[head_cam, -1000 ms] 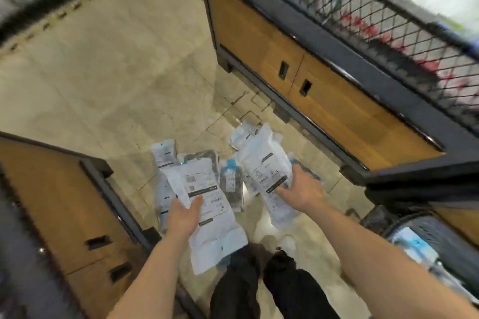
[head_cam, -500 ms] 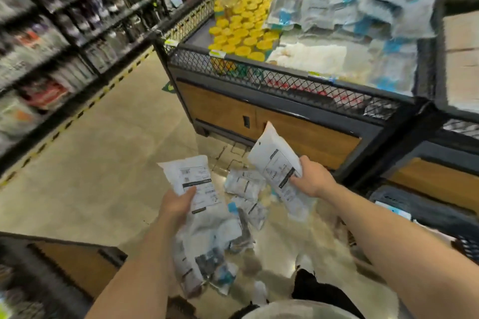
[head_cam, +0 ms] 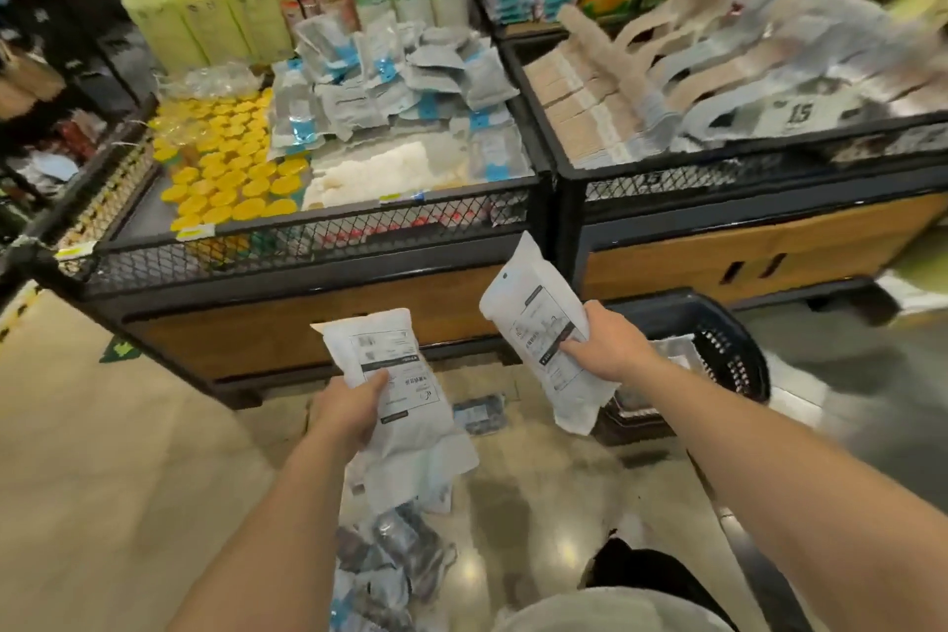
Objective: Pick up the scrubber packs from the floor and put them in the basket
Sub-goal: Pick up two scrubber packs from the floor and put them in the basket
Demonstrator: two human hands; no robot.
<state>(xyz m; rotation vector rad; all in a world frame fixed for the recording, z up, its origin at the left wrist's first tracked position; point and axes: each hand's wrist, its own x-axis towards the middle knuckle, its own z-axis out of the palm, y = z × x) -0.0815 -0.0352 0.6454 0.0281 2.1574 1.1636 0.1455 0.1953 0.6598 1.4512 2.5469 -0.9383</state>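
My left hand (head_cam: pixel 351 413) grips a white scrubber pack (head_cam: pixel 390 370) with a printed label, held up in front of me. My right hand (head_cam: pixel 600 349) grips a second white scrubber pack (head_cam: pixel 538 323), raised higher and to the right. Just right of that hand stands a dark perforated basket (head_cam: pixel 728 349) on the floor, with pale packs inside. More scrubber packs (head_cam: pixel 395 549) lie in a loose heap on the floor below my left forearm, and one dark pack (head_cam: pixel 479 413) lies between my hands.
Two black mesh display bins on wooden bases stand ahead: the left bin (head_cam: pixel 308 241) holds yellow lids and grey-blue packs, the right bin (head_cam: pixel 744 159) holds brushes. Shelving runs along the left. My dark trouser leg (head_cam: pixel 646 575) shows at the bottom.
The view has swung up from the floor to the display bins. Both hands have lifted their packs off the pile, and the right hand has moved toward the basket.
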